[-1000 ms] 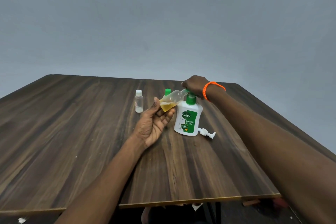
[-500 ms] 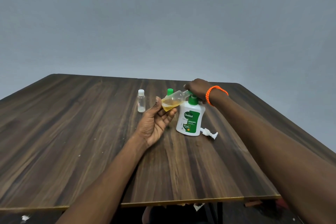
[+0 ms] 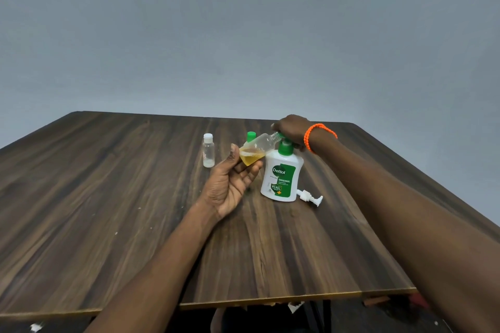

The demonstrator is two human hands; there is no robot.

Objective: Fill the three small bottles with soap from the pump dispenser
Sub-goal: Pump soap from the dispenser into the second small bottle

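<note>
The left hand [image 3: 230, 184] pinches a clear plastic small bottle [image 3: 255, 149], tilted so its neck meets the pump at its 2 o'clock (amber soap pools low). The right hand [image 3: 290, 128] curls over the glossy white dispenser [image 3: 281, 176], apparently pressing; its grip is hidden. A capped bottle [image 3: 208, 150] waits at 9 o'clock.

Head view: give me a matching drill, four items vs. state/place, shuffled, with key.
Items:
1. tilted small bottle
2. white-capped bottle
3. Dettol dispenser
4. loose white pump

States:
A. lying on the table right of the dispenser
B. held in the left hand, partly filled with yellow soap
C. standing upright, apart from both hands, looks nearly empty
D. standing, its green pump top under the right hand

Pairs: 1-B, 2-C, 3-D, 4-A
</note>
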